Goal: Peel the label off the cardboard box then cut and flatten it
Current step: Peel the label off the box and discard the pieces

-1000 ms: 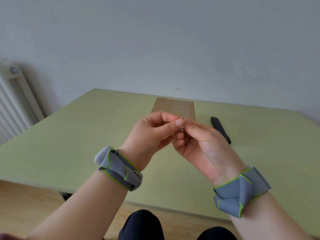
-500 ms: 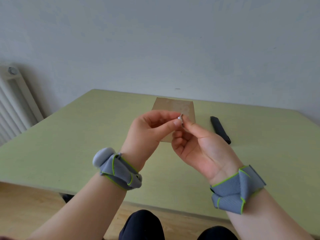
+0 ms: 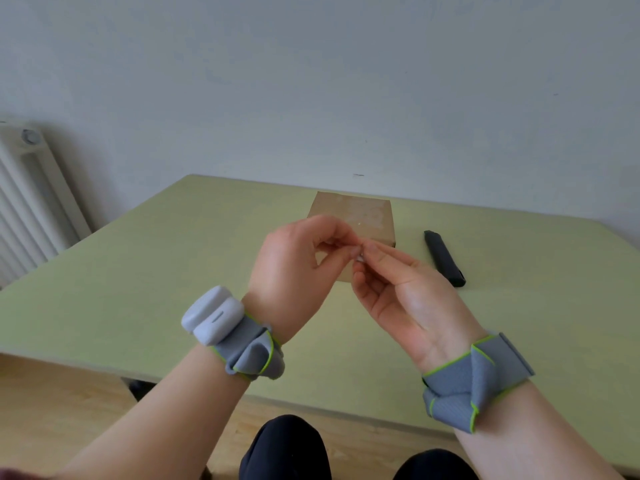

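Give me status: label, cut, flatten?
Label looks off: the cardboard box top shows only pale residue. In hand: the left hand and right hand pinch a small whitish scrap between fingertips. Left: cutting and flattening; the box stands uncut, the black cutter lies untouched on the table.

Box (image 3: 360, 213) centre, cutter (image 3: 444, 258) right; table (image 3: 138, 271) left bare.

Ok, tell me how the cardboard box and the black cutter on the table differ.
The cardboard box is brown, broad and flat-topped; the black cutter is dark, slim and stick-like. The box sits behind the two hands, partly hidden by them; the cutter lies in full view to the box's right. Both rest on the green table, untouched.
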